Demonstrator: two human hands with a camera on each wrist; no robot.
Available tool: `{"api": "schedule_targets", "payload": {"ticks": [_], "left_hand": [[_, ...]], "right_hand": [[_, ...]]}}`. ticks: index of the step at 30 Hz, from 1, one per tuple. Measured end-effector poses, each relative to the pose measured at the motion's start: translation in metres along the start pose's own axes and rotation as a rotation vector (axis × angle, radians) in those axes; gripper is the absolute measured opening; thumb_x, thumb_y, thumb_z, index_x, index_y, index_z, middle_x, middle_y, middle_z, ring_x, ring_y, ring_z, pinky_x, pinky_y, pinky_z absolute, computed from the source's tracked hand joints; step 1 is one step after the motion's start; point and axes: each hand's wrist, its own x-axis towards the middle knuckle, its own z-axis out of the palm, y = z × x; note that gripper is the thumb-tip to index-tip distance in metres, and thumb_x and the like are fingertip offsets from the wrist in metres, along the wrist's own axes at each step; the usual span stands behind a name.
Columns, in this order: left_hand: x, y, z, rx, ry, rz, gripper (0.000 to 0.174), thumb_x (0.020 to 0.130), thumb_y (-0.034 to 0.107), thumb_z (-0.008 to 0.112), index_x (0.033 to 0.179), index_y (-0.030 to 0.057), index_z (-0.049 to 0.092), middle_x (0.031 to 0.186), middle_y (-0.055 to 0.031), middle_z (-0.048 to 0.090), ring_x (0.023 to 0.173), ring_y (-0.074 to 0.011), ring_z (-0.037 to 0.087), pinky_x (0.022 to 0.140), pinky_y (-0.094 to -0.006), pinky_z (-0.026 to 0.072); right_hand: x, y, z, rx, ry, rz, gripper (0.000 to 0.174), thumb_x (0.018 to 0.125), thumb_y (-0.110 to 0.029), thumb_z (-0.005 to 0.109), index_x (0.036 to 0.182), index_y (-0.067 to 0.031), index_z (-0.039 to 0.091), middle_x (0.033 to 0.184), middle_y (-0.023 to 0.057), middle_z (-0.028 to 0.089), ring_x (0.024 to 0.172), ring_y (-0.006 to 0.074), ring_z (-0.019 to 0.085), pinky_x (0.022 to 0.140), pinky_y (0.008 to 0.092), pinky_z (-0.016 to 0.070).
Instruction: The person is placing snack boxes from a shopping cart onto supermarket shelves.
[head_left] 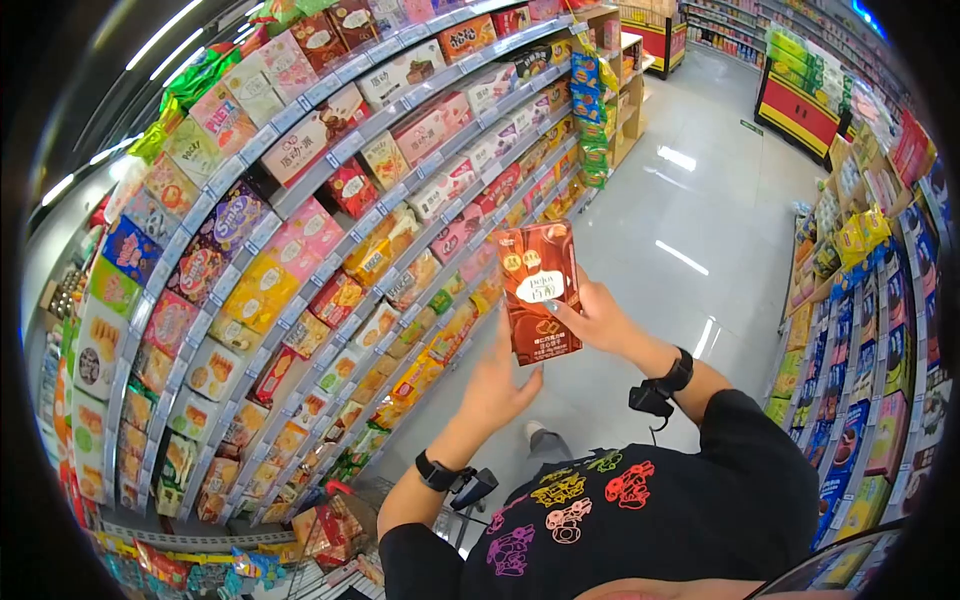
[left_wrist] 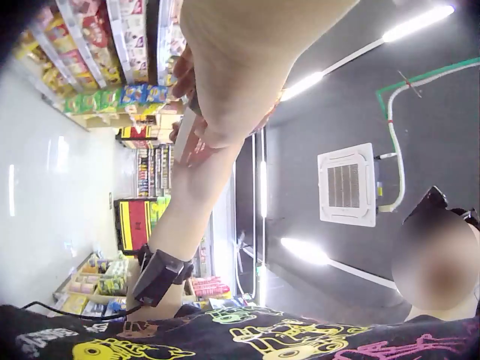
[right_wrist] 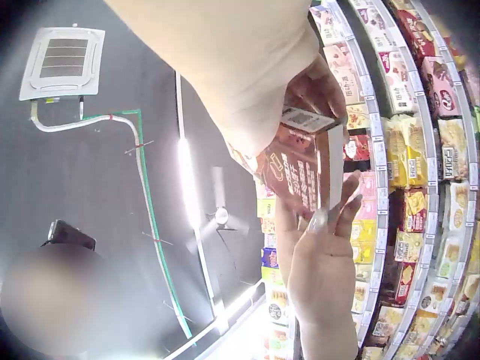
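A dark red-brown snack box (head_left: 540,325) with a white oval label is held upright between both hands in the head view. My right hand (head_left: 603,318) grips its right edge, thumb across the front. At the box's lower left, my left hand (head_left: 495,385) holds the side, its fingers partly hidden behind the box. The right wrist view shows the box (right_wrist: 304,169) from its end, with a barcode strip, and the left hand (right_wrist: 322,270) pinching its lower part. In the left wrist view the box (left_wrist: 196,142) is mostly covered by the left hand (left_wrist: 236,97).
Shelves of boxed snacks (head_left: 300,240) rise along the left. Another stocked shelf (head_left: 865,400) runs down the right, with a glossy aisle floor (head_left: 690,200) between. A shopping cart (head_left: 345,550) with goods is at the lower left; a red-and-yellow display bin (head_left: 795,115) stands farther off.
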Motion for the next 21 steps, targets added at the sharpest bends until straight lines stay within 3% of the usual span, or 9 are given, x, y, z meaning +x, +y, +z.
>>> {"api": "schedule_targets", "payload": {"ticks": [2, 3, 6, 11, 14, 15, 19, 21], "left_hand": [[0.018, -0.018, -0.027, 0.059, -0.015, -0.013, 0.093, 0.071, 0.011, 0.066, 0.139, -0.0037, 0.005, 0.126, -0.0258, 0.044, 0.113, -0.0366, 0.048, 0.093, -0.0388, 0.0406], [0.024, -0.031, -0.036, 0.112, -0.007, 0.022, 0.094, 0.071, 0.013, 0.067, 0.139, -0.0032, 0.004, 0.12, -0.0247, 0.049, 0.105, -0.0352, 0.054, 0.088, -0.0388, 0.044], [0.039, -0.071, -0.054, 0.104, 0.005, 0.104, 0.092, 0.074, 0.016, 0.067, 0.139, -0.0055, 0.006, 0.113, -0.0237, 0.053, 0.099, -0.0348, 0.056, 0.084, -0.0392, 0.0448], [0.061, -0.107, -0.084, 0.066, -0.088, -0.043, 0.094, 0.073, 0.02, 0.07, 0.138, -0.0057, 0.008, 0.113, -0.023, 0.053, 0.095, -0.0333, 0.057, 0.083, -0.0381, 0.0454], [0.073, -0.132, -0.099, 0.157, -0.061, -0.008, 0.094, 0.072, 0.02, 0.071, 0.138, -0.006, 0.009, 0.11, -0.0219, 0.054, 0.093, -0.0331, 0.058, 0.081, -0.0376, 0.0461], [0.076, -0.143, -0.101, 0.193, -0.037, 0.015, 0.094, 0.072, 0.02, 0.072, 0.138, -0.0061, 0.01, 0.109, -0.0214, 0.055, 0.093, -0.033, 0.058, 0.081, -0.0375, 0.0463], [0.103, -0.175, -0.114, 0.347, -0.033, -0.063, 0.096, 0.07, 0.019, 0.073, 0.138, -0.0057, 0.01, 0.103, -0.0195, 0.058, 0.091, -0.0328, 0.059, 0.078, -0.0373, 0.0477], [0.13, -0.174, -0.131, 0.281, 0.022, -0.057, 0.097, 0.07, 0.02, 0.073, 0.138, -0.0061, 0.008, 0.107, -0.0201, 0.057, 0.093, -0.0312, 0.059, 0.078, -0.0371, 0.0476]], "right_hand": [[0.038, 0.003, 0.004, -0.043, -0.081, -0.053, 0.056, 0.085, -0.019, 0.056, 0.13, -0.0012, 0.028, 0.102, 0.0154, 0.061, 0.089, 0.0235, 0.062, 0.075, 0.0309, 0.0487], [0.054, 0.005, 0.008, -0.064, -0.123, -0.045, 0.054, 0.086, -0.02, 0.055, 0.129, -0.0015, 0.029, 0.105, 0.0156, 0.06, 0.093, 0.0253, 0.061, 0.08, 0.0336, 0.0473], [0.091, 0.015, 0.021, -0.064, -0.197, -0.104, 0.061, 0.087, -0.029, 0.054, 0.133, -0.0022, 0.025, 0.1, 0.0198, 0.062, 0.088, 0.0318, 0.062, 0.077, 0.0379, 0.0487], [0.143, 0.028, 0.033, 0.074, -0.306, -0.058, 0.06, 0.086, -0.032, 0.056, 0.131, -0.0017, 0.029, 0.102, 0.0181, 0.06, 0.091, 0.027, 0.06, 0.082, 0.0367, 0.0469], [0.172, 0.001, 0.024, -0.108, -0.492, 0.031, 0.058, 0.086, -0.029, 0.056, 0.13, -0.0017, 0.029, 0.097, 0.0183, 0.06, 0.076, 0.0237, 0.063, 0.071, 0.0351, 0.0507], [0.185, -0.01, 0.023, -0.078, -0.577, 0.134, 0.057, 0.085, -0.026, 0.057, 0.129, -0.0018, 0.029, 0.091, 0.0185, 0.06, 0.057, 0.0198, 0.061, 0.056, 0.0322, 0.0517], [0.243, 0.041, 0.036, 0.085, -0.593, -0.093, 0.056, 0.085, -0.023, 0.057, 0.128, -0.0017, 0.03, 0.085, 0.0142, 0.062, 0.047, 0.0162, 0.057, 0.043, 0.0276, 0.0479], [0.281, 0.044, 0.031, 0.258, -0.633, -0.057, 0.054, 0.085, -0.023, 0.057, 0.128, -0.0021, 0.031, 0.082, 0.0118, 0.062, 0.045, 0.0148, 0.056, 0.041, 0.0259, 0.0465]]}}
